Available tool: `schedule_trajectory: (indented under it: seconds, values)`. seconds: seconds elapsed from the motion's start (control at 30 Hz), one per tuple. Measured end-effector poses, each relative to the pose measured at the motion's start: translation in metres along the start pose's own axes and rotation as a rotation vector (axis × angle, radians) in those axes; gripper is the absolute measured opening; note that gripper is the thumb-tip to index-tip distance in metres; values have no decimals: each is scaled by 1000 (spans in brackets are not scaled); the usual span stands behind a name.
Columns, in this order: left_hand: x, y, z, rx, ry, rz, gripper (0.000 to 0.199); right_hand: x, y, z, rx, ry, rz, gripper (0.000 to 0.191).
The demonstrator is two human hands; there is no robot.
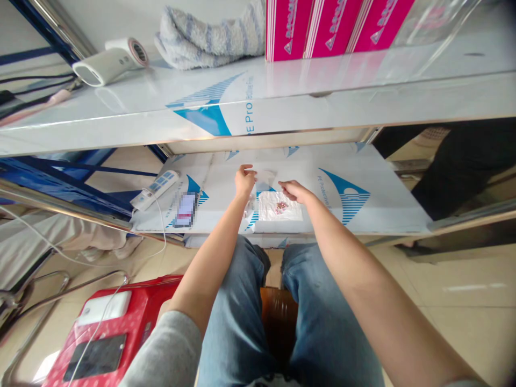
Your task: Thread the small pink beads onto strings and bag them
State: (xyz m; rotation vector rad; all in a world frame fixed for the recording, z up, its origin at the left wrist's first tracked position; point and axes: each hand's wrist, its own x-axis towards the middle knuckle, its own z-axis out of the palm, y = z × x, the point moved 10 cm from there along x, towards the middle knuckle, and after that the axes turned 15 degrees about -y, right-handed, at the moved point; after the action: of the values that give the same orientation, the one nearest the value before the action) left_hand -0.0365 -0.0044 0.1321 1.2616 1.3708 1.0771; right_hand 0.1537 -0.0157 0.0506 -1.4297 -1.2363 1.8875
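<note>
My left hand [245,180] is over the lower shelf, its fingers curled in and the index finger reaching to the right. What it may hold is too small to make out. Beside its fingertips lies or hangs a thin see-through piece [266,175], perhaps clear plastic; I cannot tell whether it is touched. My right hand [294,191] is closed, fingertips together and pointing left, at the upper right edge of a white crinkled sheet [264,210]. Small dark-red bits [281,206] lie in the middle of that sheet. Any small thing in the right fingertips is hidden.
The lower shelf [387,199] wears printed protective film. On its left are a phone [185,209] and a power strip [157,188] with a white cable. The upper shelf holds a white hair-dryer-like device [110,62], a striped towel [213,40] and pink boxes [290,29].
</note>
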Motion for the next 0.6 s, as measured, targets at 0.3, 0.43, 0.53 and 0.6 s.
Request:
schedule_trajectory:
  seconds: [0.3,0.43,0.53,0.6]
  values:
    - [30,-69,-14,158,-43,-197,12,22,36,-6,-847,4,214,26]
    - [41,-65,-18,20,15,-144,20,27,51,-6,-978,-35,301,26]
    - [45,-72,-9,-148,71,-117,24,28,53,-4,-994,-49,278,24]
    - [45,-85,-1,-155,116,-155,26,29,53,-4,-1008,-43,267,25]
